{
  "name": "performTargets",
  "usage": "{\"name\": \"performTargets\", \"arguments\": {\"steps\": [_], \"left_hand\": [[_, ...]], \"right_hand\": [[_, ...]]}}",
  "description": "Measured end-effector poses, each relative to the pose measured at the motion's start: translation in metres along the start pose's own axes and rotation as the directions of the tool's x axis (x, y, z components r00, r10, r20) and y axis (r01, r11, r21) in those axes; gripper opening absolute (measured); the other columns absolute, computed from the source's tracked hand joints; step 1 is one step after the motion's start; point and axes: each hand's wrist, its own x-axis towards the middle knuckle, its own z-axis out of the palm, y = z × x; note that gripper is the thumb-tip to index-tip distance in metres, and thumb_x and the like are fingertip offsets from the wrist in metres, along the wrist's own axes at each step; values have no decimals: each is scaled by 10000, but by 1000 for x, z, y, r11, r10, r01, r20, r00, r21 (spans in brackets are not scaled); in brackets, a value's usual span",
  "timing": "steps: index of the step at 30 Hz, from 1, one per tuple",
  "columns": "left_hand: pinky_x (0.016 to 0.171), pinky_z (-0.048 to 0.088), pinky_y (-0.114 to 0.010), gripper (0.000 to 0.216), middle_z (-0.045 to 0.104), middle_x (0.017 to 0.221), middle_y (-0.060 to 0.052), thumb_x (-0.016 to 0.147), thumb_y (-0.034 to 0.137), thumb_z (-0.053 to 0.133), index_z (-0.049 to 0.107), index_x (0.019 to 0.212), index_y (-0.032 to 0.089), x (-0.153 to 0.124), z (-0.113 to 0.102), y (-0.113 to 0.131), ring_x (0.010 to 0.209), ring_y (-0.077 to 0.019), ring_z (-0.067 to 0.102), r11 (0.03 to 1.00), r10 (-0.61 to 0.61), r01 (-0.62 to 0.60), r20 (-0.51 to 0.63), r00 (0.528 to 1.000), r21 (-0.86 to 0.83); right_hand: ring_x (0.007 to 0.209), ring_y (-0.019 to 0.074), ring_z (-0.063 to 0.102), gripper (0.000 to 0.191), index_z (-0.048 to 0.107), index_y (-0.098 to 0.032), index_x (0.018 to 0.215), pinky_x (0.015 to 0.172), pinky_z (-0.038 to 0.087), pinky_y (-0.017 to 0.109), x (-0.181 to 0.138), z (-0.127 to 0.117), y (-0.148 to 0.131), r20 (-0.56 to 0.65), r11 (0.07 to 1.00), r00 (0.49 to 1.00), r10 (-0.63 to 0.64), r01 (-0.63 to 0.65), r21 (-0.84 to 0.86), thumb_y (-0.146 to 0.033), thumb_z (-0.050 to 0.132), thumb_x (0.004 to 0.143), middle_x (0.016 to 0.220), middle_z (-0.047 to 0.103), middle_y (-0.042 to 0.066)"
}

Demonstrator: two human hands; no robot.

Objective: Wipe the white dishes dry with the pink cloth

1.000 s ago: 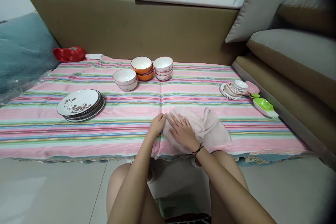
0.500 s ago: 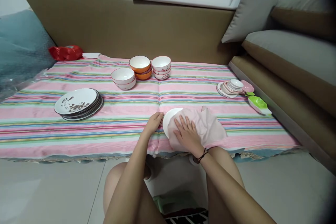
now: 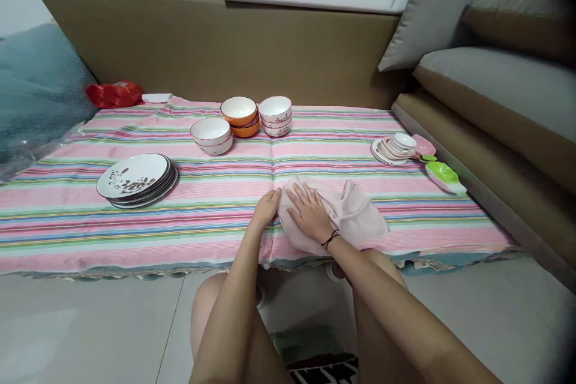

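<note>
A pale pink cloth [image 3: 360, 216] lies spread over a plate near the front edge of the striped sheet, hiding almost all of it. My right hand [image 3: 310, 213] rests flat on top of the cloth with its fingers stretched out, pressing over the plate's left part. At the left rim, my left hand [image 3: 267, 207] is closed on the plate's edge, its fingertips partly out of sight. To the left stands a stack of plates [image 3: 134, 175] with a brown flower pattern and dark rims.
White bowls [image 3: 211, 132], orange bowls [image 3: 239, 109] and flower-marked bowls [image 3: 275, 111] stand stacked at the back. Small dishes [image 3: 402, 143] and a green leaf-shaped dish [image 3: 444, 175] lie right, beside stacked cushions [image 3: 499, 81]. A red bundle [image 3: 114, 95] sits back left.
My right hand has slid left and slightly away from me, drawing the cloth over the white part of the plate that was showing. My left hand stays at the rim.
</note>
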Motion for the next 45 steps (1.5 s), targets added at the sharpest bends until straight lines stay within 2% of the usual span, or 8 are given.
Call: {"name": "performTargets", "arguments": {"steps": [6,11,16,22,28,35,40,45], "left_hand": [[557,465,-282,499,628,678,-52,832,621,393,566,825,152,-3,-2,-5,591,-168,579,991,-49,58,77,996,-117],[546,462,-274,470,640,702,-54,830,605,396,547,828,160,-1,1,-3,571,-159,578,988,-69,78,77,995,-133],[568,416,-258,420,647,710,-48,823,537,437,600,747,158,0,4,0,628,-165,556,999,-14,16,76,997,-35],[574,349,-241,235,585,603,-2,738,339,547,607,589,167,-2,6,1,619,-155,496,991,44,-59,120,992,120],[653,350,-254,173,654,724,-40,748,233,514,650,667,163,2,13,2,724,-179,545,979,28,-19,-41,999,201],[616,373,-240,202,624,670,-32,735,227,474,634,641,145,8,23,-6,688,-168,552,995,-43,59,-179,983,84],[563,356,-236,185,555,588,-2,688,272,492,600,602,150,6,22,-11,608,-148,502,997,-74,68,-167,983,-42],[570,377,-235,206,582,614,-7,655,347,549,606,626,151,3,15,-6,606,-141,504,986,-89,77,-78,993,-147]], "right_hand": [[1424,247,165,515,300,-233,1462,1132,171,458,-33,-7,15,-8,998,999,51,-52,-31,-404,268,977,1554,205,54],[1436,263,113,528,289,-222,1467,1136,141,476,-59,-3,-7,-33,988,990,138,-140,-65,-413,260,975,1561,172,68],[1441,290,45,574,196,-233,1495,1133,113,514,-59,3,-28,-84,974,974,210,-215,-63,-435,279,964,1574,105,59],[1441,280,58,566,218,-263,1488,1134,115,504,-47,3,-22,-50,987,987,154,-156,-38,-465,268,962,1573,123,36],[1435,260,118,552,250,-273,1478,1135,142,482,-29,-3,-3,-35,999,999,29,-30,-25,-454,306,960,1563,170,30],[1419,247,192,528,325,-228,1452,1139,168,452,-36,-11,17,13,997,997,71,-71,-38,-430,309,965,1545,232,53],[1429,284,142,520,300,-250,1462,1126,164,493,-53,-6,-15,27,993,992,121,-120,-19,-380,322,959,1557,191,48],[1436,258,110,505,289,-253,1465,1140,123,484,-34,3,-32,-9,995,996,85,-85,43,-356,265,971,1554,209,8]]}}
